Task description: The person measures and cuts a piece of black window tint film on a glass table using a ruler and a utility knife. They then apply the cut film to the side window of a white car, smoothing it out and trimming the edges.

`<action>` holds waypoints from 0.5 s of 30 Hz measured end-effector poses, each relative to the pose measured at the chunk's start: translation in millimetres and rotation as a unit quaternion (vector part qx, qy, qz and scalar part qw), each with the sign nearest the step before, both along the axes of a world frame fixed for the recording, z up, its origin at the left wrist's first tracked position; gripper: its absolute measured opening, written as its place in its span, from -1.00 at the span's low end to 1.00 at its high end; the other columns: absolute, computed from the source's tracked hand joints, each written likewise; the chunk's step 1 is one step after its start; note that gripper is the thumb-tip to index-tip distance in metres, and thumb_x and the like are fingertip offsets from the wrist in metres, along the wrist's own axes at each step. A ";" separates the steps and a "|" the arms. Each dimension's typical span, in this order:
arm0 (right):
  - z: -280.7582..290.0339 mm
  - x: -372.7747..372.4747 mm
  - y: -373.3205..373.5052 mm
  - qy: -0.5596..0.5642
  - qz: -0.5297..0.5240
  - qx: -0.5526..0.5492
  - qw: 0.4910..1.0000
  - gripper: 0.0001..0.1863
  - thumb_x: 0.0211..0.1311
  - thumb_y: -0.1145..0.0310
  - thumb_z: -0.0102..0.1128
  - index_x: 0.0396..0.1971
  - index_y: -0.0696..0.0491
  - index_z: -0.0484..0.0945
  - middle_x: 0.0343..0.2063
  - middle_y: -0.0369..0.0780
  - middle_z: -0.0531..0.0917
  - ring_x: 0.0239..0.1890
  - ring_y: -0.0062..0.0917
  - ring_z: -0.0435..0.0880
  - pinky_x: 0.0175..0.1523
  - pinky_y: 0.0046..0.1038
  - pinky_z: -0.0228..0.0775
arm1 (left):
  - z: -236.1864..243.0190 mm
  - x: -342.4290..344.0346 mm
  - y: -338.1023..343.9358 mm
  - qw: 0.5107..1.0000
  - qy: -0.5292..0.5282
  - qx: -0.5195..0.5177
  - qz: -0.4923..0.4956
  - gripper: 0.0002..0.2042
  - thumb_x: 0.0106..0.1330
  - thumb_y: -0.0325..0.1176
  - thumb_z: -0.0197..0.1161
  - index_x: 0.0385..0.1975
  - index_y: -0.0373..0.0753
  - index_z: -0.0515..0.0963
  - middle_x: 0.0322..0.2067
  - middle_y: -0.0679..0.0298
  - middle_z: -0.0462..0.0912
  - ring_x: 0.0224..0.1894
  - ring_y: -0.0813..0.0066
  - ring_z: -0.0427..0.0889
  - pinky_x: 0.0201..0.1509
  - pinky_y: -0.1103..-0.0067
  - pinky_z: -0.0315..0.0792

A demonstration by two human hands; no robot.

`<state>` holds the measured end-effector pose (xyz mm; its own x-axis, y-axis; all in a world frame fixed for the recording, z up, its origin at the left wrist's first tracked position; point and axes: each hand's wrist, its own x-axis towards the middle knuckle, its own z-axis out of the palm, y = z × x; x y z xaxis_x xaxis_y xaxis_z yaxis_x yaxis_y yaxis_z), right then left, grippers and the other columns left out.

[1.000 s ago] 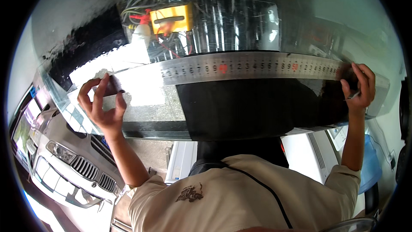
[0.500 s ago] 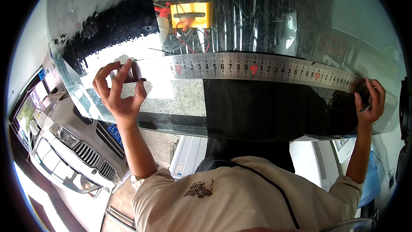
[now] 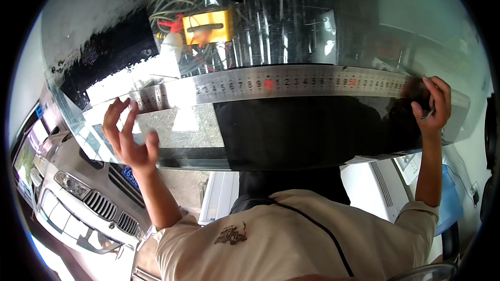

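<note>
One long metal ruler [image 3: 291, 84] lies across the glass worktop [image 3: 192, 157]: left hand [image 3: 130, 148] open at its left end, right hand [image 3: 438, 112] curled at the other, can't tell if gripping. Looks like ruler positioning; next move calls for steady ends. Versus half a second ago, left fingers have spread, thumb farther off the ruler

Clear glass tabletop [image 3: 195, 127], long steel ruler [image 3: 291, 83] lying across it, black sheet [image 3: 302, 132] partly underneath.

A long silvery metal ruler [image 3: 302, 83] lies crosswise on the glass [image 3: 359, 34]
</note>
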<state>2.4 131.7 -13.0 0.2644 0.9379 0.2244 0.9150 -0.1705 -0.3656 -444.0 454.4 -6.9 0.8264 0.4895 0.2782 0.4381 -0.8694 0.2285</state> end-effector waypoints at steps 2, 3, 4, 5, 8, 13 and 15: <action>8.8 5.3 -5.0 0.041 -0.016 -0.014 0.999 -0.40 0.01 -0.05 0.30 -0.11 0.16 0.56 -0.24 -0.20 0.56 -0.57 -0.66 0.34 -0.55 -0.64 0.07 | 10.2 32.7 -45.6 0.995 -0.037 -0.094 -0.016 -0.45 0.34 0.08 -0.03 -0.13 -0.38 0.55 -0.11 -0.04 0.52 0.06 -0.03 0.45 0.09 0.14 0.32; 16.5 1.4 2.9 0.027 -0.019 0.015 0.999 -0.38 0.13 -0.13 0.15 -0.09 0.17 0.53 -0.37 -0.23 0.54 -0.62 -0.68 0.21 -0.55 -0.60 -0.01 | 21.8 57.8 -65.7 0.987 -0.008 -0.134 -0.093 -0.44 0.30 0.12 0.00 -0.09 -0.33 0.55 -0.09 0.02 0.53 0.06 0.01 0.45 0.09 0.15 0.33; 26.1 6.6 4.3 0.069 -0.016 -0.011 0.997 -0.39 0.16 -0.12 0.12 -0.09 0.17 0.53 -0.43 -0.25 0.51 -0.62 -0.68 0.21 -0.55 -0.59 0.01 | 37.6 90.5 -83.8 0.980 0.059 -0.125 -0.145 -0.50 0.18 0.06 0.18 -0.08 -0.25 0.55 -0.05 0.10 0.51 0.05 0.06 0.45 0.09 0.17 0.34; 37.2 11.3 7.5 0.109 -0.017 -0.038 0.993 -0.41 0.18 -0.10 0.10 -0.09 0.17 0.52 -0.48 -0.27 0.49 -0.62 -0.67 0.21 -0.54 -0.57 0.03 | 36.2 114.1 -101.5 0.980 0.061 -0.142 -0.126 -0.53 0.13 0.01 0.21 -0.07 -0.20 0.54 -0.04 0.14 0.50 0.05 0.13 0.45 0.12 0.20 0.33; 69.8 -4.2 40.5 0.185 0.038 -0.071 0.979 -0.55 0.21 0.03 0.06 -0.21 0.16 0.52 -0.66 -0.29 0.36 -0.63 -0.61 0.29 -0.52 -0.52 0.10 | 33.5 153.9 -130.5 0.983 0.092 -0.123 -0.102 -0.50 0.09 -0.04 0.23 0.02 -0.14 0.46 0.02 0.18 0.44 0.05 0.20 0.43 0.15 0.21 0.32; 80.1 -53.1 99.9 0.142 0.119 -0.123 0.975 -0.78 0.20 0.26 0.09 -0.35 0.13 0.47 -0.65 -0.22 0.44 -0.61 -0.43 0.47 -0.51 -0.42 0.23 | 28.7 161.0 -146.7 0.982 0.137 -0.106 -0.071 -0.38 0.06 0.07 0.20 0.09 -0.17 0.41 0.09 0.12 0.34 0.13 0.09 0.35 0.20 0.07 0.26; 73.3 -70.5 122.4 0.108 0.167 -0.125 0.972 -0.86 0.18 0.39 0.10 -0.35 0.14 0.45 -0.62 -0.17 0.47 -0.58 -0.36 0.53 -0.51 -0.40 0.29 | 27.5 160.7 -149.0 0.982 0.140 -0.108 -0.064 -0.33 -0.05 0.07 0.28 0.08 -0.15 0.43 0.10 0.11 0.35 0.12 0.03 0.35 0.20 0.07 0.26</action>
<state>-68.1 254.2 60.3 -0.0479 0.9977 -0.0478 0.8409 0.0145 -0.5410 -283.3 305.4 20.6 0.9145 0.3991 -0.0666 0.3999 -0.8662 0.2998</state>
